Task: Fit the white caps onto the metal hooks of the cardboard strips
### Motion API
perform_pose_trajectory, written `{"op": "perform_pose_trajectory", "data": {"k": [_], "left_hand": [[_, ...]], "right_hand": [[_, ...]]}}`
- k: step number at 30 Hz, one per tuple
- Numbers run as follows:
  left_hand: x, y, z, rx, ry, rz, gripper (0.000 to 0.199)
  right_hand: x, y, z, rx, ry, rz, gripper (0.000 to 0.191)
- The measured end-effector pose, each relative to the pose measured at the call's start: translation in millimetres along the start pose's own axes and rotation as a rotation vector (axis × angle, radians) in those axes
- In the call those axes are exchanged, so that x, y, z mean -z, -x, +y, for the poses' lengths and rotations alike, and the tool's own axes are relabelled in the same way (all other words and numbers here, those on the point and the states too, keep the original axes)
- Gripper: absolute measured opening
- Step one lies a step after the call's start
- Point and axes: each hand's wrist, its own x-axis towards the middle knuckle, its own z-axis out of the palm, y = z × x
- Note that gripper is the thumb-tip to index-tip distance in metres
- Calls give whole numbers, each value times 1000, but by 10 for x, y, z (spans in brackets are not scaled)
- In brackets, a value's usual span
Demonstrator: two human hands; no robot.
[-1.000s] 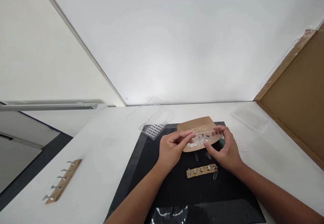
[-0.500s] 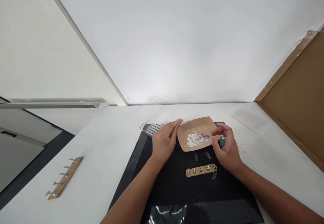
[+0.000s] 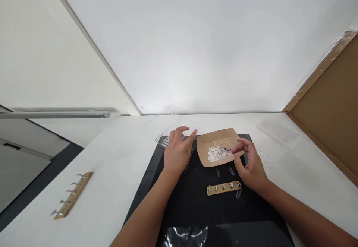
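Note:
My left hand (image 3: 178, 152) is over a clear plastic case (image 3: 179, 124) left of the brown paper tray, thumb and fingers apart, holding nothing visible. White bits and thin sticks (image 3: 216, 154) lie in the brown tray (image 3: 205, 139). At the tray's right edge is my right hand (image 3: 248, 161), its fingers curled and the thumb a little apart from them, with nothing seen between. Nearer me, a cardboard strip (image 3: 223, 188) with several small metal stands lies on the black mat (image 3: 195, 206). Clear nail-shaped pieces (image 3: 231, 171) rest beside it.
A second strip with metal stands (image 3: 73, 195) lies on the white table at the left. At the right are a clear lid (image 3: 279, 132) and a sheet of small white squares (image 3: 265, 157). A cardboard box (image 3: 330, 101) stands far right.
My left hand has opened, its thumb and fingers parting, and has shifted slightly left. The clear piece with white strips near its fingertips no longer shows there. My right hand has barely moved.

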Motion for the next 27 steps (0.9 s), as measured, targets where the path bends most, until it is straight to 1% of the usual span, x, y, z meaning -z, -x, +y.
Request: {"op": "perform_pose_trajectory", "data": {"k": [4, 7, 9, 14, 16, 18, 23, 27], "left_hand": [[-3, -6, -60, 38, -62, -78, 36], [5, 2, -111, 48, -97, -88, 33], [20, 2, -140, 70, -102, -52, 33], [94, -42, -173, 151, -81, 109, 31], [108, -57, -163, 159, -62, 126, 28], [97, -56, -137, 153, -40, 89, 25], [20, -1, -26, 181, 5, -79, 21], [6, 15, 38, 142, 22, -202, 22]], "right_hand": [[0, 2, -16, 11, -13, -16, 41], [4, 1, -28, 11, -21, -22, 40], [7, 2, -30, 5, -25, -21, 40], [7, 4, -24, 16, -19, -19, 39], [7, 5, -22, 21, -18, -24, 39], [8, 6, -23, 20, -21, -31, 39], [19, -4, -28, 23, -17, -49, 38], [30, -14, -26, 35, 9, -43, 35]]}}
